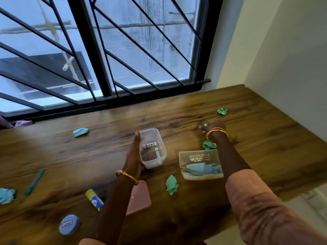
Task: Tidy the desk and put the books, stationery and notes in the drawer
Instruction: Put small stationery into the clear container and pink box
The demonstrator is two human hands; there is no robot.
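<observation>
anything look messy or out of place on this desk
Yes: crumpled paper wads lie scattered over the wooden desk, one green near the far corner, one blue on the left. A glue stick lies on its side.

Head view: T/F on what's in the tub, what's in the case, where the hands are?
1. The clear tub holds two small white items. True.
2. The left hand rests against the tub's side. True.
3. The hinged case holds green paper. False: blue paper.
4. The right hand holds the glue stick. False: the glue stick lies on the desk, apart from both hands.
</observation>
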